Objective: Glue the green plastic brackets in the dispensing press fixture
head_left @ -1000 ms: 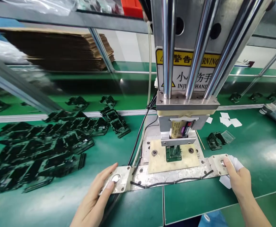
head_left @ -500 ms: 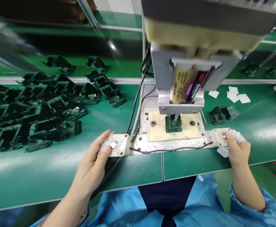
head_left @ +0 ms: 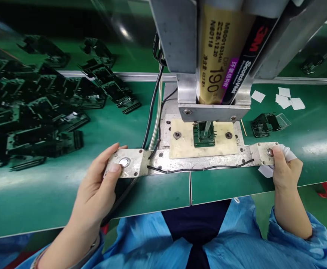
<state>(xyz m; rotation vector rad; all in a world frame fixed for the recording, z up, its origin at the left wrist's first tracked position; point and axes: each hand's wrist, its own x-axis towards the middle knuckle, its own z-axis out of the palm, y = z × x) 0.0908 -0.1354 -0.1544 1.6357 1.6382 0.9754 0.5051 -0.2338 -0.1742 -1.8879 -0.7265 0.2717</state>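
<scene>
A metal press head (head_left: 214, 108) carrying a gold and black adhesive cartridge (head_left: 225, 52) sits down over a small green part (head_left: 204, 135) on a beige fixture plate (head_left: 180, 147). My left hand (head_left: 96, 194) rests on the left end of the metal base bar (head_left: 197, 163), thumb beside the left round button (head_left: 124, 162), fingers spread. My right hand (head_left: 285, 170) has its thumb on the right round button (head_left: 270, 152), and its curled fingers hold a white paper or cloth piece (head_left: 288, 152).
A large pile of black plastic parts (head_left: 40, 108) covers the green mat (head_left: 54, 186) on the left. One black part with a clear piece (head_left: 267, 123) and several white paper squares (head_left: 287, 99) lie at the right. Black cables (head_left: 152, 108) run behind the fixture.
The view has tilted down and moved closer, so my blue sleeves now show. Both hands stay at the two buttons. The press head stays over the green part.
</scene>
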